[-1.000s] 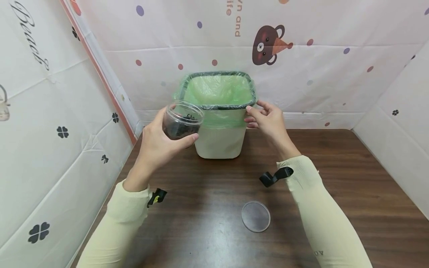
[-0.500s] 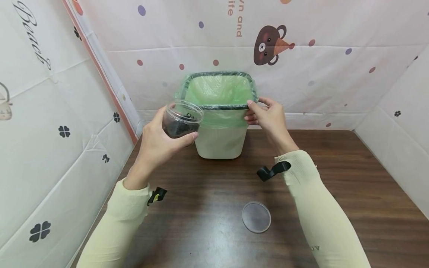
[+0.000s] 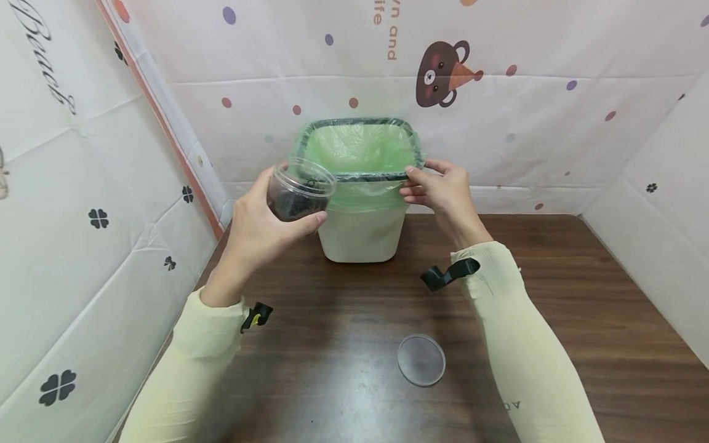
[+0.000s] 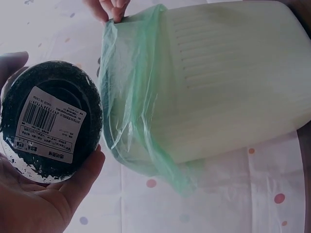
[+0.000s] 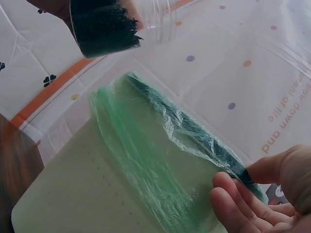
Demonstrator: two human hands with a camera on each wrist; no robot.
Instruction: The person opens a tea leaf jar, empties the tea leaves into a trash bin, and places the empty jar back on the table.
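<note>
My left hand (image 3: 257, 221) grips a clear plastic jar (image 3: 296, 206), tilted a little, just in front of the left front corner of a trash can (image 3: 360, 237). Dark shredded flakes fill the jar's lower part; its mouth is uncovered, and a barcode label (image 4: 51, 124) shows on its base in the left wrist view. A green plastic bag (image 3: 362, 147) lines the trash can and folds down over its dark rim (image 5: 194, 131). At the right front corner my right hand (image 3: 445, 197) pinches that rim and the bag, thumb on top and fingers below.
A round clear lid (image 3: 421, 360) lies flat on the brown wooden table (image 3: 332, 344), nearer to me. Printed cloth (image 3: 526, 135) hangs close behind the trash can and along both sides of the table.
My left hand and the jar have risen very slightly. The right hand has shifted slightly up along the rim corner, its hold now firmer on the edge. Trash can and lid stay put.
</note>
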